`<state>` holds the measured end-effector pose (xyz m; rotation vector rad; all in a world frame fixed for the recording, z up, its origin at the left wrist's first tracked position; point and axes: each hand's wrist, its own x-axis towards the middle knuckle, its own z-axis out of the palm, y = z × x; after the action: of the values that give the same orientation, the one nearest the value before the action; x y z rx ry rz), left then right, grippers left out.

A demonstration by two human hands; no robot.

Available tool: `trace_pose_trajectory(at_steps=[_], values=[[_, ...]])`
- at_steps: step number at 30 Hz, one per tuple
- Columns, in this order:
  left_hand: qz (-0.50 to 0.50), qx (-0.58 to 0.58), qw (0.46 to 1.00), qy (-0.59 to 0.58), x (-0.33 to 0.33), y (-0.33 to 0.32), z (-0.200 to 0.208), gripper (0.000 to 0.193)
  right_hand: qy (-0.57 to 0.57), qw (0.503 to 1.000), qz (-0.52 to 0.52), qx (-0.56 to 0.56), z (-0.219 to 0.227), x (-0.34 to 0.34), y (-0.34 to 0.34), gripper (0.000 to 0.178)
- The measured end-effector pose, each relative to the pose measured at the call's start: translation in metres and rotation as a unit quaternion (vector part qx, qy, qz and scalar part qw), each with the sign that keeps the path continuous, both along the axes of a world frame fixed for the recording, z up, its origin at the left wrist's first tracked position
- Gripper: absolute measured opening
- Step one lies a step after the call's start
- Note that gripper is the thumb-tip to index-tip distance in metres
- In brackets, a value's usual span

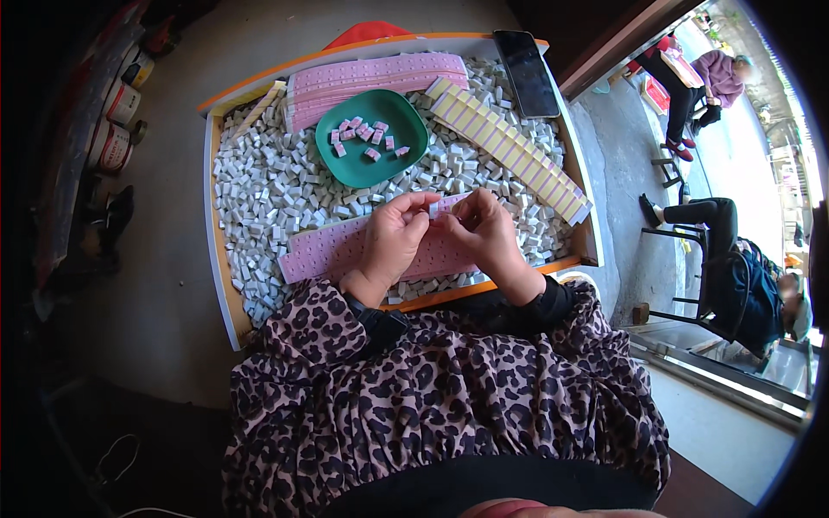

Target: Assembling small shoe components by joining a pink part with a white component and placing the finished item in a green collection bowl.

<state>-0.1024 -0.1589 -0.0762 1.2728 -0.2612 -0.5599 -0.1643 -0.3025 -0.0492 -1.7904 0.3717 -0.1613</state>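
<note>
Pink, dotted sheeting (324, 249) lies beneath your two hands, across the near side of a shallow, orange-edged box (213, 207) filled with loose grey-white blocks (276, 181). Your left hand (395, 235) has its thumb and forefinger pinching a small pale piece (433, 210), upright just above the sheeting. Your right hand (488, 237) is just beside it, thumb and forefinger bent close together; you cannot tell from this view whether anything sits between them. Beyond your hands, a green dish (354, 170) holds a cluster of pink-and-white blocks (363, 130). More pink sheets (371, 73) lie behind the dish, yellow strips (509, 151) slant to its right, and a dark phone (527, 73) rests at the far right corner.
</note>
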Motion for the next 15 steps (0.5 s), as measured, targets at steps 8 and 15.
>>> trace_pose_trajectory(at_steps=[8, 15], values=[[-0.007, -0.002, 1.0, 0.013, 0.0012, 0.0021, -0.0014, 0.026, -0.001, 1.0, -0.004, -0.002, -0.0014, 0.0037, 0.0019, 0.025], [-0.014, -0.015, 0.999, 0.036, 0.0012, 0.0012, -0.0008, 0.019, 0.003, 0.999, -0.003, -0.048, -0.0041, 0.0039, 0.0017, 0.026]])
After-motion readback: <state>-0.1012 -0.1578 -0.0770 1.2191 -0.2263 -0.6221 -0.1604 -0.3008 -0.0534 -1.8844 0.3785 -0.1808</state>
